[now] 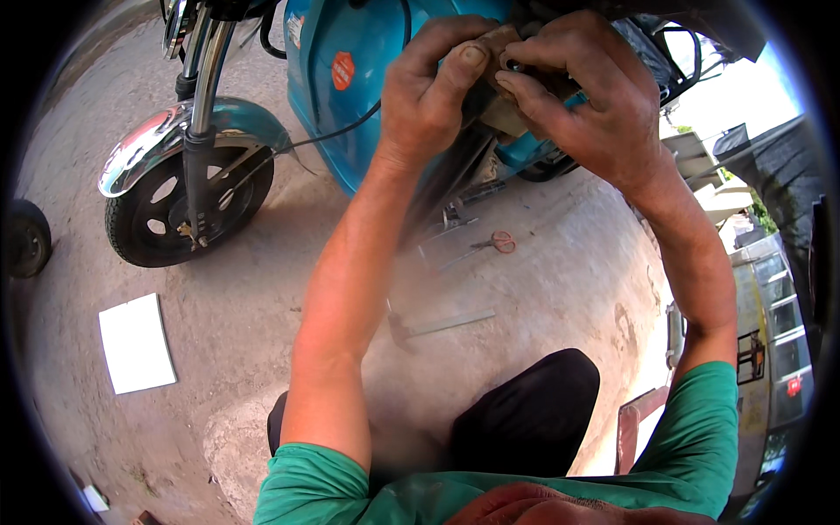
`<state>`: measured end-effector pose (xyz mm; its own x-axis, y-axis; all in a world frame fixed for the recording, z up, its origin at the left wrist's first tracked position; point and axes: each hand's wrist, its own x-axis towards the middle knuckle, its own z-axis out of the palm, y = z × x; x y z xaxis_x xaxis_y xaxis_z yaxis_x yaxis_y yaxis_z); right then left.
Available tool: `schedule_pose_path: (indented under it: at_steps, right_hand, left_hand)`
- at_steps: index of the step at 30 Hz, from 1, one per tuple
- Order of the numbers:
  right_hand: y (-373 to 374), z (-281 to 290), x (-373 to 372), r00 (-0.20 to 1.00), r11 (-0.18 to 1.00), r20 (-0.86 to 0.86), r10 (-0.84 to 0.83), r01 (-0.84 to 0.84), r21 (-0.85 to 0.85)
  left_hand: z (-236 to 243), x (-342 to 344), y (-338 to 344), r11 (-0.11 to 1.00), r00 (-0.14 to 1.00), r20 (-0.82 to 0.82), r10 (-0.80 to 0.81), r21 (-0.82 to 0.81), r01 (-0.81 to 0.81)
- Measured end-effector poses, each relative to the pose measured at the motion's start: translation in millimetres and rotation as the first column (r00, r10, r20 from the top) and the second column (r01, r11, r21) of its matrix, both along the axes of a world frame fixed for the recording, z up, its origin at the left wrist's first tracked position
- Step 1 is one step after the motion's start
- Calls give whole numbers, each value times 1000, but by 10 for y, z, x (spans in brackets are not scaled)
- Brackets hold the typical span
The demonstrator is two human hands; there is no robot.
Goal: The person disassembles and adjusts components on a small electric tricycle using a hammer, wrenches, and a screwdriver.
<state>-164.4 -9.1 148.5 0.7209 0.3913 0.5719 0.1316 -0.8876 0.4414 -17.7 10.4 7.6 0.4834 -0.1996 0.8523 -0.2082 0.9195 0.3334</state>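
Both my hands are raised close together in front of a blue-panelled vehicle (328, 114). My left hand (426, 96) is closed, its thumb pressed on a flat, dirty brown piece (500, 38) whose kind I cannot make out. Against that piece, my right hand (599, 101) pinches a small dark round part (514, 66) between thumb and fingers. Below the hands hangs more worn, brownish material (503, 118), partly covered by the fingers. A thin black cable (346, 129) runs from the blue panel toward the front wheel.
The vehicle's front wheel (188, 206) with a chrome fender (144, 149) stands at the left. Orange-handled scissors (501, 242) and a long, thin-handled tool (451, 323) lie on the concrete. A white flat sheet (137, 344) lies lower left. My bent knee (534, 411) is below.
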Motion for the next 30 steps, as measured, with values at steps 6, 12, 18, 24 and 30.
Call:
schedule_pose_path:
  at_steps: [6, 12, 18, 24, 30]
  right_hand:
    - [-28, -18, 119, 993, 994, 98, 73, -63, -94]
    - [-11, -6, 129, 989, 995, 111, 96, -93, -33]
    - [-83, 21, 90, 994, 993, 62, 92, -87, -86]
    - [-59, 9, 78, 997, 997, 42, 61, -59, -55]
    - [-94, -44, 85, 990, 994, 103, 95, -89, -59]
  left_hand:
    - [-10, 18, -16, 1000, 1000, -26, -10, -17, 10]
    - [11, 2, -11, 1000, 1000, -12, -8, -12, 8]
    - [7, 2, -29, 997, 998, -41, -50, -54, 47]
    - [-51, 44, -50, 1000, 1000, -13, -29, -3, 29]
    - [4, -14, -21, 996, 995, -56, -83, -29, 81]
